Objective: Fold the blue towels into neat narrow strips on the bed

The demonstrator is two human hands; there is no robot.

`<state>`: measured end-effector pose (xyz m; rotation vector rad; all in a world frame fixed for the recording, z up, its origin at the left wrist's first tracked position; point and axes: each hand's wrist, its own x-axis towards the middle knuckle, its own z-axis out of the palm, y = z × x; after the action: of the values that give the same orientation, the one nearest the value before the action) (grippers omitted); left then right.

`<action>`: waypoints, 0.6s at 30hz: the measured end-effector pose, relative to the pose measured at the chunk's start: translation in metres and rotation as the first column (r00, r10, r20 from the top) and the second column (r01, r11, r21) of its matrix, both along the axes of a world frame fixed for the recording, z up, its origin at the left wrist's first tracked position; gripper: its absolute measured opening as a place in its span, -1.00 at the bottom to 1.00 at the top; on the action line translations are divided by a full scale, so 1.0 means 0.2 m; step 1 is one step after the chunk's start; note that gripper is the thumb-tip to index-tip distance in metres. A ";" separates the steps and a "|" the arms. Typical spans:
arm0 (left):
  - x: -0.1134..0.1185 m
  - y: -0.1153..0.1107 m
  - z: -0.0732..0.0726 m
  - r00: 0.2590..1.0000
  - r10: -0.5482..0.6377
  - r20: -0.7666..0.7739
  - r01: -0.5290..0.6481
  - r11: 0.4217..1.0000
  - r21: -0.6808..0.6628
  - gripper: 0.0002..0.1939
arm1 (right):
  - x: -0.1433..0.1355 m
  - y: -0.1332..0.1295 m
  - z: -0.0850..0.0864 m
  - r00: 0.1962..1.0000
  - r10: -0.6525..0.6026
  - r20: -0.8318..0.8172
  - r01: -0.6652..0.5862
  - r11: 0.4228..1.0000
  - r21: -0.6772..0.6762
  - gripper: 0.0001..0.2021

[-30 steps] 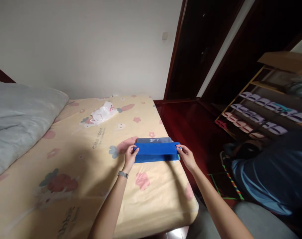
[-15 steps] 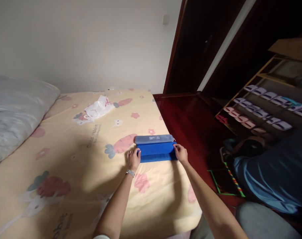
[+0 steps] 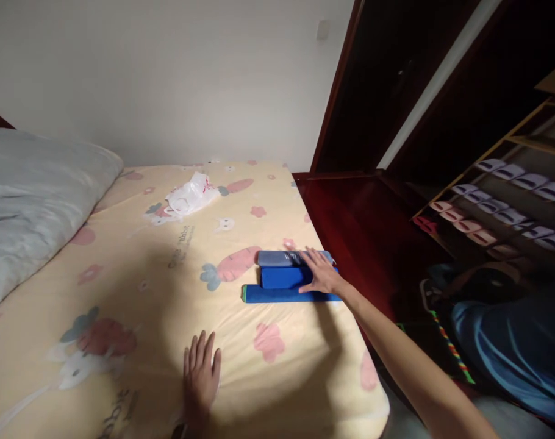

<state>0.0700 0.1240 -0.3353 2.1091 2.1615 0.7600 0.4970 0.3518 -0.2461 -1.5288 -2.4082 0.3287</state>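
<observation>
Near the bed's right edge, a grey-blue case [image 3: 272, 258] with white lettering lies at the far side of a blue folded piece [image 3: 277, 278]. Along the near side of that piece runs a longer, darker blue strip [image 3: 268, 294] with a green left end. My right hand [image 3: 322, 274] is spread over the right part of the case and the blue piece, fingers apart, gripping nothing. Whether it touches them I cannot tell. My left hand [image 3: 201, 372], empty with its fingers stretched out, is over the sheet to the lower left of these things.
The bed [image 3: 168, 317] has a yellow patterned sheet, a crumpled white plastic bag [image 3: 193, 195] and a grey quilt [image 3: 35, 201]. On the right are a rack [image 3: 510, 140] of slippers and a person's blue clothing [image 3: 510, 347].
Both hands have let go of the blue piece. My left hand has drawn back toward the lower left; my right hand has opened above the things. The longer strip's green end now shows.
</observation>
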 end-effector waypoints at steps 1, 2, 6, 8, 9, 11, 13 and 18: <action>-0.04 -0.04 -0.02 1.000 -0.004 -0.026 0.004 1.000 0.010 -0.51 | -0.06 0.05 0.00 0.991 0.104 0.081 -0.099 0.993 -0.068 0.29; -0.07 -0.06 -0.03 0.999 -0.016 -0.048 0.017 1.000 0.020 -0.50 | -0.12 0.09 0.00 0.971 0.182 0.154 -0.161 0.977 -0.137 0.38; -0.07 -0.06 -0.01 0.993 -0.045 -0.107 0.053 0.996 0.068 -0.48 | -0.27 0.23 -0.06 0.895 0.257 0.363 -0.128 0.930 -0.343 0.54; -0.05 -0.05 0.01 0.991 -0.054 -0.124 0.063 0.995 0.074 -0.48 | -0.28 0.26 -0.07 0.883 0.266 0.387 -0.082 0.899 -0.431 0.58; -0.04 -0.05 0.02 0.990 -0.054 -0.130 0.063 0.995 0.072 -0.47 | -0.28 0.26 -0.07 0.884 0.283 0.373 -0.082 0.877 -0.473 0.58; -0.04 -0.05 0.03 0.989 -0.049 -0.139 0.058 0.996 0.065 -0.47 | -0.26 0.26 -0.07 0.890 0.324 0.322 -0.120 0.847 -0.518 0.58; -0.04 -0.06 0.03 0.989 -0.047 -0.143 0.055 0.997 0.053 -0.46 | -0.24 0.25 -0.08 0.890 0.347 0.295 -0.158 0.844 -0.513 0.58; -0.05 -0.06 0.01 0.990 -0.034 -0.137 0.041 0.998 0.042 -0.47 | -0.28 0.24 -0.07 0.884 0.294 0.364 -0.115 0.891 -0.440 0.53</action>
<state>0.0609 0.1125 -0.3326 2.2806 2.1820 0.6874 0.4419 0.3990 -0.2607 -1.6400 -3.0124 0.6401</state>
